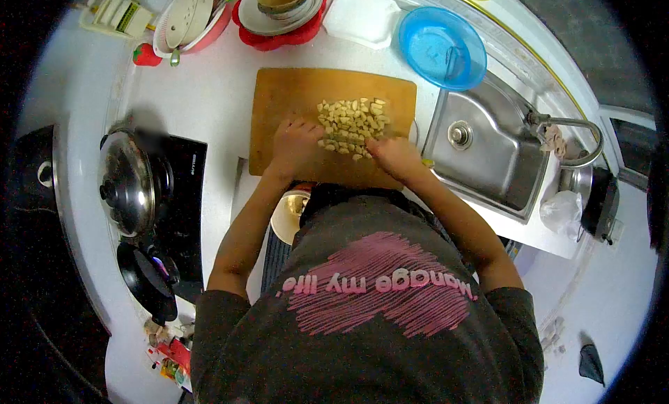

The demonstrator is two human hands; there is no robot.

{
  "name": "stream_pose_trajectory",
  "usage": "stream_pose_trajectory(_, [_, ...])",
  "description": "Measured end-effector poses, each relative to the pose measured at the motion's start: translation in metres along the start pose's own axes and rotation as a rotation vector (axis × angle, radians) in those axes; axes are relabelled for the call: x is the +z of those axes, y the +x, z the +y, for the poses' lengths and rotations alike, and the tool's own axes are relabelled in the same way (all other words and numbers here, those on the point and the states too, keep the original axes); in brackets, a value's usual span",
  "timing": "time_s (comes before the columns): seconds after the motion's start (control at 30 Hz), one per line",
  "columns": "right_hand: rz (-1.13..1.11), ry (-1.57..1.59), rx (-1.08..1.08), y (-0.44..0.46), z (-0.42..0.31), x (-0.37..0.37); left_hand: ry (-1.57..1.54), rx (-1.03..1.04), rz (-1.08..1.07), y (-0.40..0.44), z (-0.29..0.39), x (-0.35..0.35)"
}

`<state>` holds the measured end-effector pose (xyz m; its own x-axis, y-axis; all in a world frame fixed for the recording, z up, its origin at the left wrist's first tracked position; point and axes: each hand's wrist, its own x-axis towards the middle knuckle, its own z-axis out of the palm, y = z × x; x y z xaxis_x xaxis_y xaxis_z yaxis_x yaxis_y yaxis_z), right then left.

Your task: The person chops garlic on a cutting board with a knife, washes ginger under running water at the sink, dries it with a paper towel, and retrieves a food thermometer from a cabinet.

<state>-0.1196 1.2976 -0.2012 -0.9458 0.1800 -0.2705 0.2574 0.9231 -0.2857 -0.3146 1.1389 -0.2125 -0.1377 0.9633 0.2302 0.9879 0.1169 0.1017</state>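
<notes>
A wooden cutting board (pixel 279 90) lies on the white counter in front of me. Pale yellow chopped pieces (pixel 352 116), looking like garlic, are gathered on its right half. My right hand (pixel 396 158) is closed at the right side of the pile, around what appears to be a knife (pixel 346 137). Its thin blade shows nearly edge-on among the pieces. At the blade's other end my left hand (pixel 298 145) is closed, with curled fingers touching it. Below the board, partly hidden by my body, is a pale bowl (pixel 284 219).
Right of the board is a steel sink (pixel 481 167) with a faucet (pixel 592 129). A blue basin (pixel 432 38), a white tray (pixel 362 17) and stacked dishes in a red basin (pixel 261 42) stand behind. Leftward, a lidded pan (pixel 129 184) stands by a black cooktop (pixel 187 216).
</notes>
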Motion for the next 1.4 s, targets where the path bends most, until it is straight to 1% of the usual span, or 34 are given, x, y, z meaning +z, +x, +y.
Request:
stream_pose_trajectory(0.07, [-0.019,0.016,0.009,-0.004,-0.003,0.001,0.008,-0.037,-0.087,-0.006,0.005,-0.005])
stream_pose_trajectory(0.1, [-0.031,0.026,0.014,-0.005,-0.004,0.001,0.010,-0.041,-0.085,-0.009,0.007,-0.004])
stream_pose_trajectory(0.2, [-0.174,0.033,0.033,0.002,-0.002,0.010,0.007,-0.054,-0.053,-0.019,0.010,0.009])
stream_pose_trajectory(0.3, [0.013,0.077,-0.073,0.004,0.005,0.031,-0.028,-0.073,0.012,-0.027,0.012,0.027])
stream_pose_trajectory(0.4, [-0.014,0.054,-0.051,0.009,0.010,0.045,-0.034,-0.084,0.019,-0.031,0.010,0.039])
stream_pose_trajectory(0.47, [-0.112,0.034,-0.013,0.010,0.010,0.041,-0.001,-0.088,0.004,-0.033,0.008,0.046])
stream_pose_trajectory(0.5, [-0.158,0.022,0.008,0.012,0.010,0.038,-0.037,-0.094,0.032,-0.028,0.010,0.042])
stream_pose_trajectory(0.57, [-0.056,0.045,-0.044,0.003,0.017,0.056,-0.115,-0.111,0.068,-0.027,0.021,0.029])
stream_pose_trajectory(0.7, [0.128,0.116,-0.174,0.001,0.031,0.078,-0.035,-0.067,0.038,-0.029,0.020,0.034])
stream_pose_trajectory(0.77, [0.145,0.059,-0.130,-0.005,0.029,0.078,0.045,-0.019,0.038,-0.027,0.019,0.033])
stream_pose_trajectory(0.8, [0.147,0.034,-0.108,-0.008,0.027,0.077,0.018,-0.043,0.013,-0.026,0.019,0.029])
stream_pose_trajectory(0.87, [-0.094,-0.014,-0.059,-0.005,0.018,0.041,-0.046,-0.091,-0.051,-0.028,0.024,0.019])
stream_pose_trajectory(0.9, [-0.218,-0.037,-0.036,-0.006,0.014,0.029,-0.061,-0.092,-0.028,-0.029,0.026,0.020])
stream_pose_trajectory(0.97, [-0.026,-0.049,-0.066,-0.008,0.015,0.028,-0.081,-0.094,0.034,-0.026,0.024,0.024])
stream_pose_trajectory(1.0, [0.074,-0.058,-0.082,-0.006,0.018,0.026,-0.069,-0.092,0.019,-0.024,0.024,0.026])
stream_pose_trajectory(1.07, [0.046,-0.037,-0.089,-0.005,0.027,0.035,-0.052,-0.087,-0.018,-0.023,0.027,0.030])
stream_pose_trajectory(1.2, [0.044,-0.009,-0.114,0.003,0.030,0.039,-0.045,-0.124,-0.008,-0.022,0.028,0.035])
stream_pose_trajectory(1.3, [-0.216,-0.009,-0.077,0.013,0.030,0.028,-0.080,-0.135,-0.051,-0.021,0.024,0.042])
stream_pose_trajectory(1.37, [-0.189,-0.004,-0.069,0.011,0.030,0.029,-0.087,-0.136,-0.122,-0.022,0.023,0.045])
stream_pose_trajectory(1.4, [-0.176,-0.004,-0.068,0.008,0.031,0.030,-0.078,-0.128,-0.105,-0.022,0.024,0.046])
